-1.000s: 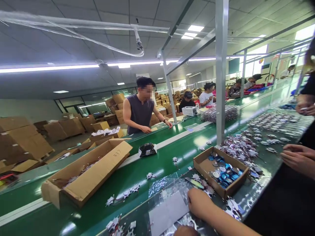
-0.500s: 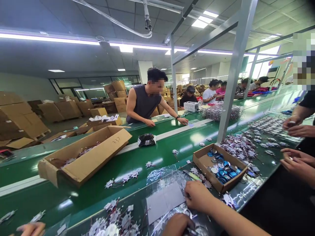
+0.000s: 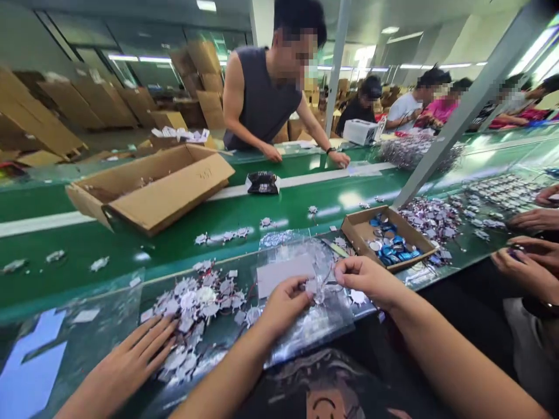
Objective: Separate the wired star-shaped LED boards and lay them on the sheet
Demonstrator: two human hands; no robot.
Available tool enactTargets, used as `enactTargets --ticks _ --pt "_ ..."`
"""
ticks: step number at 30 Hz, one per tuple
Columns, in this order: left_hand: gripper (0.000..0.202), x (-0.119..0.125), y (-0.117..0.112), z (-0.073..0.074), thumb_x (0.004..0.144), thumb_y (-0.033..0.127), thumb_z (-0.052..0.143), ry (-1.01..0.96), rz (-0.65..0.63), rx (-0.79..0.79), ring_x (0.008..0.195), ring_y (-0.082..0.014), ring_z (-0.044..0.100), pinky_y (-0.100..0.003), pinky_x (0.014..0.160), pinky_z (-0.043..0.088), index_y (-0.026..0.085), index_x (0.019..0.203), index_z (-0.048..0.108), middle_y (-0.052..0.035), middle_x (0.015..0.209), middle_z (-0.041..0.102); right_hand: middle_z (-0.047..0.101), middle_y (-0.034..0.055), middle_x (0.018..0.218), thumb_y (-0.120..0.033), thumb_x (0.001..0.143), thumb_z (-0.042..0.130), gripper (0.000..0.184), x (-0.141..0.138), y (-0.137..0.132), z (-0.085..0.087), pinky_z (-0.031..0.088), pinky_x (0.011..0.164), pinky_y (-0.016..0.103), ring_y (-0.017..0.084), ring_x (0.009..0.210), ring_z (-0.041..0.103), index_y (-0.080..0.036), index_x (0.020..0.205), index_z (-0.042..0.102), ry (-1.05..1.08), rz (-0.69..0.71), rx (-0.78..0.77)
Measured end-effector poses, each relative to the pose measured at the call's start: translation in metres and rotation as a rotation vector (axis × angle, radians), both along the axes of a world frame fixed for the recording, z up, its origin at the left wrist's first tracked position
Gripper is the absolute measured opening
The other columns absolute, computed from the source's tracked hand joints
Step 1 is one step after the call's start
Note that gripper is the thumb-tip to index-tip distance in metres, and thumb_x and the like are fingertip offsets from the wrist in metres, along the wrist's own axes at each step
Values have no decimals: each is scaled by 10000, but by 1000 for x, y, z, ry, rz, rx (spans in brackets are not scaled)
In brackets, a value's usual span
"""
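The left hand [image 3: 283, 302] is positioned over a clear plastic sheet [image 3: 305, 329], with thumb and forefinger closed on a small pale part [image 3: 311, 287]; the fingertips cover one edge of the part, and its outline blends into the glare of the sheet. The right hand [image 3: 367, 279] is located just beside it, fingers curled and tips near the part; whether these tips meet or grip a wire cannot be told. Both forearms are cut off at the lower frame edge. A grey card [image 3: 277, 273] lies beyond the left hand, which hides its near corner. A greenish tool [image 3: 337, 248] is partly hidden behind the right hand. At left, a co-worker's hand [image 3: 142, 349] rests, fingers slightly spread, against a heap of star-shaped parts [image 3: 196, 302] and covers some of them. Beyond the right hand, a shallow cardboard tray [image 3: 413, 263] contains blue and silver discs [image 3: 395, 249]; overlap prevents a count. The walls of the long carton [image 3: 174, 195] conceal most of its contents, and its marking is blurred. Lettering on the black packet [image 3: 262, 183] is too small to read.
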State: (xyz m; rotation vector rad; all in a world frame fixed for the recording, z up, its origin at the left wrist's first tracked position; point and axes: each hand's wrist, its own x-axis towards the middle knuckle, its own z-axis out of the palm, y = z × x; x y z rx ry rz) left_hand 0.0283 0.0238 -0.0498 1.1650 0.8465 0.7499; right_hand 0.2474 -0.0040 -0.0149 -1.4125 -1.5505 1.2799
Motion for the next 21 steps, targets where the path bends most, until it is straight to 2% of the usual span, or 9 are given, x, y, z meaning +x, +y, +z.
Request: enactTargets --ticks 4,7,12,15,21 --pt "534 -2 -3 4 654 378 833 -39 -24 -110 651 -142 590 -275 662 471 148 1117 699 -35 765 698 492 -23 645 -494 690 723 363 -13 -9 20 290 586 253 101 600 391 -163 706 576 196 49 -174" --pt "624 1 -14 3 662 419 835 -104 -37 -160 643 -146 614 -282 664 503 119 1178 653 -36 722 690 487 -34 621 -435 677 739 311 -23 -9 24 256 577 256 94 584 368 -157 706 602 217 47 -227" --pt "551 6 -25 1 643 311 852 -254 38 -242 882 -166 645 -298 797 540 158 1142 674 -76 1039 717 513 -24 640 -407 709 679 254 -30 -6 16 262 580 265 107 600 395 -163 731 613 81 46 -206" --pt "518 8 -25 0 640 241 836 -283 77 -280 932 -170 648 -291 829 537 167 1130 685 -70 1065 722 521 -19 656 -403 717 657 240 -29 -5 15 270 582 268 114 612 406 -168 742 611 4 56 -209" --pt "456 9 -26 -2 693 193 771 -268 77 -175 982 -198 661 -310 869 533 159 1141 692 -72 1036 737 511 -29 629 -387 702 652 228 -30 -3 18 274 571 263 111 600 406 -167 737 601 -39 50 -225"
